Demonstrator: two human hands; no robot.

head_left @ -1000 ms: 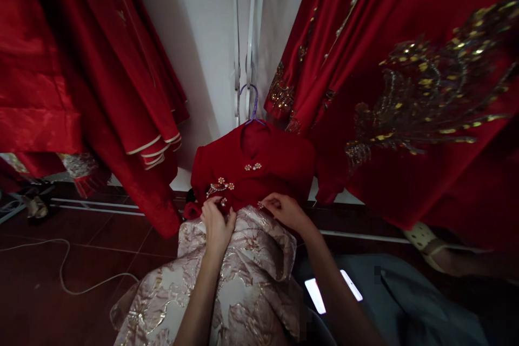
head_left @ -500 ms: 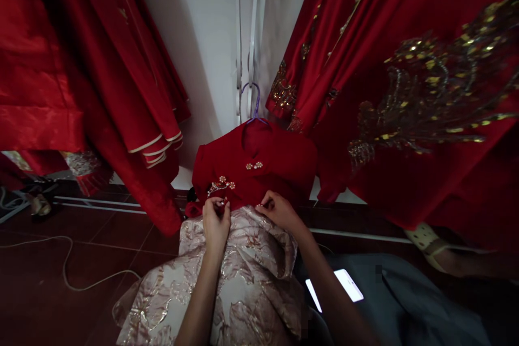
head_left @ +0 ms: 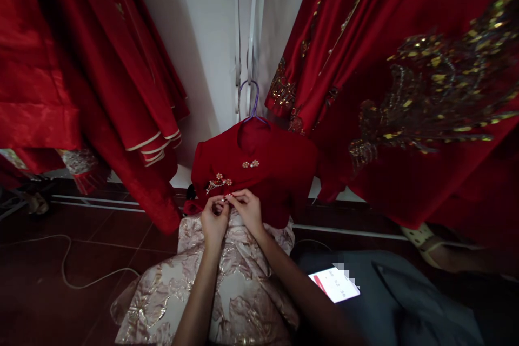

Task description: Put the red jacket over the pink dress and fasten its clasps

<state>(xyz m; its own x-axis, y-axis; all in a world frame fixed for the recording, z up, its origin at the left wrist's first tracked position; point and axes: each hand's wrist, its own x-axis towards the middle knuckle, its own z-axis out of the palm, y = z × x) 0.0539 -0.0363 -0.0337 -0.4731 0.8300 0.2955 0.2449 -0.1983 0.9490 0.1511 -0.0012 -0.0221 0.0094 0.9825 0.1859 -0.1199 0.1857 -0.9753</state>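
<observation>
A red dress top hangs on a purple hanger, with pearl flower ornaments at the neck and a beaded spray on the chest. Just below that spray, my left hand pinches with thumb and fingers. My right hand meets it there, its fingertips also pinched together. A tiny bead-like bit shows between the fingertips; exactly what each hand grips is too small to tell. Beneath both wrists spreads a pale pink-gold patterned fabric.
Red garments hang on the left; a red gown with gold sequin work hangs on the right. A lit phone rests on dark grey cloth. Someone's foot in a pale clog is at right. A cable crosses the tiled floor.
My right hand has moved left, from the right part of the garment's lower edge to my left hand's fingertips. My left hand stays nearly in place, still pinching.
</observation>
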